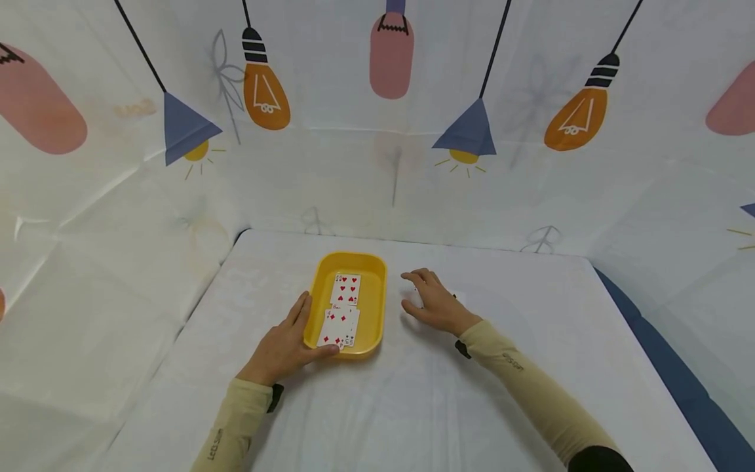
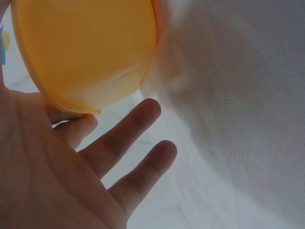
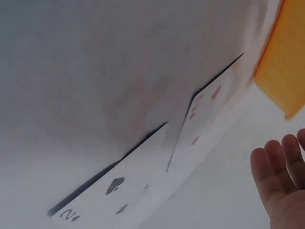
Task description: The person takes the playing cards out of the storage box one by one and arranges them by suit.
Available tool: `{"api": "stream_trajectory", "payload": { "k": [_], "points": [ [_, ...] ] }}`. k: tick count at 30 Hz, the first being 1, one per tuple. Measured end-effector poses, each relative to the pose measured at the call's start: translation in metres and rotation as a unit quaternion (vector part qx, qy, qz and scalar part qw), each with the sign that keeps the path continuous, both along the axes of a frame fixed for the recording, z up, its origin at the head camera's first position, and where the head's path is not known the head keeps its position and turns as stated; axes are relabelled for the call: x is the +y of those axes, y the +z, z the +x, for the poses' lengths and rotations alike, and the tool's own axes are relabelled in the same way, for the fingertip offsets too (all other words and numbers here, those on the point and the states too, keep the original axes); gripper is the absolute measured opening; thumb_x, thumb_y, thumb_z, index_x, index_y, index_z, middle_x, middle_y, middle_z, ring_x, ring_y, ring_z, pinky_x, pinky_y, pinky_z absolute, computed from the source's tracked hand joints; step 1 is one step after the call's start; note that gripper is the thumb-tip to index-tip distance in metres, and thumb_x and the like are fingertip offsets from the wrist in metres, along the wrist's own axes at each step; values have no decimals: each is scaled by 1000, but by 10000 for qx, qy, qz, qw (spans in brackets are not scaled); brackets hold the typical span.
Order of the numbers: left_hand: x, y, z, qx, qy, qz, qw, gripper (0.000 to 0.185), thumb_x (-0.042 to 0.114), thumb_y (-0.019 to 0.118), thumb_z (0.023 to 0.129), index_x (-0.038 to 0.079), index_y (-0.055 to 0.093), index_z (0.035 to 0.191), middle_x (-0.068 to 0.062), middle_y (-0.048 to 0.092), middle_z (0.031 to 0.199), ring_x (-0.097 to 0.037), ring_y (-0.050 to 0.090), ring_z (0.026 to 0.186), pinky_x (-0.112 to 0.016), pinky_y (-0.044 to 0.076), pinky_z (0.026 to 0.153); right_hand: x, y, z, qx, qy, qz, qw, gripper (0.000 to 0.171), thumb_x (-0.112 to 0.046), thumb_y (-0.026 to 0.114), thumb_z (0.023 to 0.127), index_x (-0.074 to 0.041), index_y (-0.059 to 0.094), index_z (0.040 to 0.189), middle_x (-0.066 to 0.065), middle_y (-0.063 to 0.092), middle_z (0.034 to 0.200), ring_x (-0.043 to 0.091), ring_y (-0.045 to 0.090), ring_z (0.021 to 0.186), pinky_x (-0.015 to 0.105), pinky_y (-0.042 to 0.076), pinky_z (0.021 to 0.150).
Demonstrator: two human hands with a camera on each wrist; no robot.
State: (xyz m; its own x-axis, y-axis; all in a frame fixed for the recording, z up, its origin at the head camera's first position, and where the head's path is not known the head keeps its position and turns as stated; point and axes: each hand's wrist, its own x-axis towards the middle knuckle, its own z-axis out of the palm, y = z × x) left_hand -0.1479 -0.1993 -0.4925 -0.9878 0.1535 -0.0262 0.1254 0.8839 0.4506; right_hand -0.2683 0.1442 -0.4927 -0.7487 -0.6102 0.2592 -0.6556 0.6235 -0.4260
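Observation:
A yellow tray (image 1: 377, 308) lies on the table with several playing cards inside. A hearts card (image 1: 348, 290) is toward its far end. Nearer, a diamonds card (image 1: 333, 328) partly covers a black-suited one. My left hand (image 1: 283, 347) holds the tray's near left corner, thumb over the near rim and fingers along the left side; two fingers (image 2: 136, 181) extend free below it. To the tray's right, my right hand (image 1: 439, 305) hovers with fingers spread, nothing held. Under it lie a two of spades (image 3: 114, 191) and a red-suited card (image 3: 209, 109), mostly hidden in the head view.
The table (image 1: 377, 419) has a white cover. Behind it hangs a pale sheet (image 1: 342, 170) printed with lamps and bulbs. Blue fabric (image 1: 666, 360) shows beyond the table's right edge.

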Motion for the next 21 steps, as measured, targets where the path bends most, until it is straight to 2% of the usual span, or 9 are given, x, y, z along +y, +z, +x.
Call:
{"api": "stream_trajectory", "payload": {
  "k": [6, 13, 17, 21],
  "points": [
    [0, -1, 0, 13, 16, -8, 10000, 131, 90, 57, 73, 10, 7, 164, -8, 10, 170, -41, 60, 111, -53, 47, 100, -22, 6, 2, 206, 81, -354, 9991, 52, -27, 62, 102, -4, 48, 146, 11, 48, 137, 26, 45, 128, 45, 44, 106],
    [0, 0, 0, 10, 4, -31, 10000, 129, 87, 60, 75, 9, 8, 164, -10, 11, 170, -42, 61, 109, -54, 48, 100, -48, 11, 2, 514, 645, -566, 9950, 50, -22, 67, 98, -7, 51, 143, 8, 50, 137, 22, 46, 128, 38, 41, 110],
    [0, 1, 0, 34, -20, -41, 10000, 130, 88, 58, 74, 9, 8, 164, -10, 11, 170, -43, 61, 109, -54, 48, 100, -60, 13, 2, 488, 815, -497, 9942, 52, -21, 68, 97, -7, 50, 144, 9, 50, 137, 22, 47, 127, 37, 41, 110],
    [0, 1, 0, 45, -35, -27, 10000, 130, 89, 57, 74, 8, 8, 164, -10, 11, 170, -43, 61, 111, -55, 47, 100, -69, 14, 0, 357, 778, -298, 9959, 56, -20, 68, 97, -4, 48, 146, 9, 50, 138, 22, 48, 126, 36, 42, 109]
  ]
}}
